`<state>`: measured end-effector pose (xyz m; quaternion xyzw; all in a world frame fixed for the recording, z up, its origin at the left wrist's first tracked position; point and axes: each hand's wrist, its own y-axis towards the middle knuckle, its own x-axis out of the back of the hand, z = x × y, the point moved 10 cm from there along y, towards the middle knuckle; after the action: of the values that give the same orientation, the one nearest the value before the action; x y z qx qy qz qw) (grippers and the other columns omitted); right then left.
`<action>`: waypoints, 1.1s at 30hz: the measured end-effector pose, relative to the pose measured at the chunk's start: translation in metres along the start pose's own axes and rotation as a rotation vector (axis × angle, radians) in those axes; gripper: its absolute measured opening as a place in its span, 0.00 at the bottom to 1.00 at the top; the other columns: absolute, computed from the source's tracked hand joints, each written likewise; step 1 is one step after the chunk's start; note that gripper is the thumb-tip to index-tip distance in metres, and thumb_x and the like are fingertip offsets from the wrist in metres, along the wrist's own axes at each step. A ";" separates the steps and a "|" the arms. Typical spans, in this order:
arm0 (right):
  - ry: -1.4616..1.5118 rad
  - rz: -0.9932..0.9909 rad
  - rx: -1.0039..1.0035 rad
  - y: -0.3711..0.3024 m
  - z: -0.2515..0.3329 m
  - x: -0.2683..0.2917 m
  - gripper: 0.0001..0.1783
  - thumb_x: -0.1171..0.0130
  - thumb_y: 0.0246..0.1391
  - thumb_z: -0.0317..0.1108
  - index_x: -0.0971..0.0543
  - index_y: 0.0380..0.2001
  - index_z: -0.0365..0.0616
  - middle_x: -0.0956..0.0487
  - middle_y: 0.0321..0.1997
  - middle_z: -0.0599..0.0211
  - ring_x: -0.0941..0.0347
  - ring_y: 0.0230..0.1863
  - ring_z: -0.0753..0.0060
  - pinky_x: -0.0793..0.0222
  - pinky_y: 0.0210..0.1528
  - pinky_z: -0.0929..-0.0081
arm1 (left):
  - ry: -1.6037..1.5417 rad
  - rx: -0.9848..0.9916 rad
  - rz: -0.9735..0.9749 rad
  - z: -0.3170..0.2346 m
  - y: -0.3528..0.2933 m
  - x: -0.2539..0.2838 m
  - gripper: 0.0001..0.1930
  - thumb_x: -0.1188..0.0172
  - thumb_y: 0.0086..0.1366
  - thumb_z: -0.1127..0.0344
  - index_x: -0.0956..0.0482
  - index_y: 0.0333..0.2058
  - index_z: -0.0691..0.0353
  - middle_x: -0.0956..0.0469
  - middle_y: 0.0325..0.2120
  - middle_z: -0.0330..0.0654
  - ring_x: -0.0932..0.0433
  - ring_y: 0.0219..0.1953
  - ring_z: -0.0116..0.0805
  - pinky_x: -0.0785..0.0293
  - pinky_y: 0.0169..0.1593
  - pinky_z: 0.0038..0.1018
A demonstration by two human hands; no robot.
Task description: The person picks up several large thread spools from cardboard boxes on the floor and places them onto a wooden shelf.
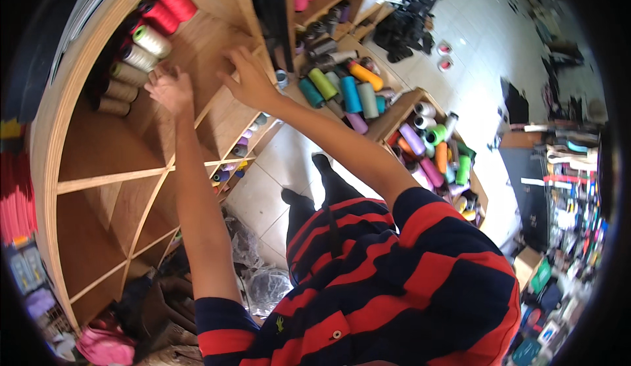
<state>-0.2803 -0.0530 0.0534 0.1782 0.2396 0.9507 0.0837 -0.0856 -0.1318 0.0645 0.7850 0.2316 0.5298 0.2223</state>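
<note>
Inside a wooden shelf compartment, my left hand (171,90) reaches up to a row of thread cones. Its bent fingers are apart beside a cream cone (138,58), and whether they touch it I cannot tell. My right hand (250,82) hovers near the compartment's right side, fingers spread, with nothing in it. Red cones (176,1) stand at the far end of the row. Next to them is a pale yellow-green cone (151,41), and beige cones (121,91) continue toward the near end.
The curved wooden shelf (112,183) has dividers and lower compartments. Boxes of mixed thread cones (350,94) and more cones (439,152) stand on the tiled floor at right. Clear plastic wrap (268,288) and a brown bag (167,310) lie below the shelf.
</note>
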 end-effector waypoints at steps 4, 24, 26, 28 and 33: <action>-0.109 -0.047 -0.007 -0.096 0.015 0.082 0.20 0.41 0.51 0.29 0.30 0.48 0.39 0.30 0.49 0.53 0.32 0.54 0.52 0.36 0.53 0.65 | 0.086 -0.171 0.045 -0.033 -0.003 0.007 0.18 0.44 0.56 0.59 0.25 0.44 0.58 0.27 0.45 0.47 0.32 0.47 0.51 0.35 0.46 0.50; -0.466 -0.612 -0.767 -0.518 -0.045 0.408 0.11 0.45 0.51 0.24 0.28 0.39 0.37 0.27 0.38 0.54 0.26 0.38 0.55 0.31 0.36 0.65 | -0.477 -0.600 0.329 -0.265 -0.224 0.026 0.10 0.41 0.57 0.71 0.23 0.40 0.61 0.24 0.38 0.46 0.28 0.44 0.47 0.38 0.51 0.40; -0.751 -0.663 -0.684 -0.516 -0.025 0.452 0.12 0.45 0.49 0.23 0.28 0.39 0.39 0.29 0.38 0.52 0.30 0.43 0.48 0.35 0.43 0.57 | -0.708 -0.492 0.610 -0.316 -0.293 0.000 0.13 0.41 0.56 0.72 0.23 0.41 0.62 0.24 0.40 0.47 0.29 0.46 0.47 0.39 0.53 0.40; -0.959 -0.782 -0.835 -0.527 -0.024 0.496 0.17 0.42 0.48 0.29 0.28 0.43 0.40 0.31 0.44 0.50 0.35 0.45 0.42 0.39 0.47 0.52 | -0.747 -0.721 0.730 -0.381 -0.357 -0.009 0.17 0.40 0.56 0.72 0.25 0.45 0.63 0.26 0.44 0.48 0.31 0.49 0.49 0.40 0.55 0.39; -1.093 -0.682 -1.074 -0.535 -0.067 0.543 0.28 0.37 0.46 0.45 0.29 0.49 0.43 0.28 0.46 0.53 0.34 0.50 0.47 0.39 0.48 0.51 | -0.789 -0.933 0.926 -0.512 -0.448 -0.029 0.26 0.38 0.56 0.64 0.33 0.53 0.63 0.32 0.51 0.54 0.34 0.53 0.54 0.40 0.57 0.42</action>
<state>-0.7673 0.5173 -0.0996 0.4677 -0.2791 0.6380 0.5443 -0.6316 0.2592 -0.0492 0.7578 -0.4650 0.2924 0.3521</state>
